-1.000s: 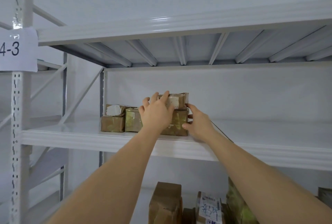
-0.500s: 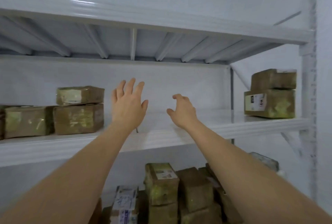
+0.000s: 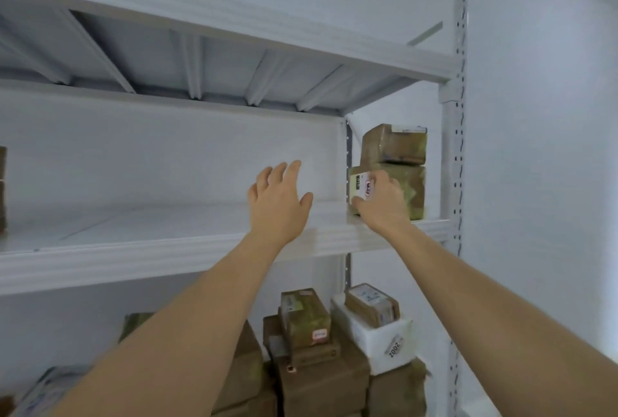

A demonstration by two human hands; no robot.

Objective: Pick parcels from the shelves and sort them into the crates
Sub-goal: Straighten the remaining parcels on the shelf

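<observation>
Two brown taped parcels are stacked at the right end of the white shelf point(image 3: 160, 251). The upper parcel point(image 3: 394, 144) lies on the lower parcel point(image 3: 414, 192), which has a white label on its left face. My right hand point(image 3: 381, 204) is on the lower parcel's front-left corner, thumb at the bottom-left edge and fingers curled over the label. Left of the stack, my left hand point(image 3: 279, 204) hovers above the shelf with its fingers spread, touching nothing. No crate is in view.
A perforated white upright post point(image 3: 453, 155) stands just right of the stack, with a wall beyond it. Another shelf board runs overhead. Below are several brown parcels point(image 3: 304, 319) and a white foam box point(image 3: 384, 341). More parcels point(image 3: 2, 189) show at the far left edge.
Both hands left the left-hand parcel stack and swung right along the shelf. My right hand has reached the lower parcel of the right-hand stack; my left hand stays spread in the air.
</observation>
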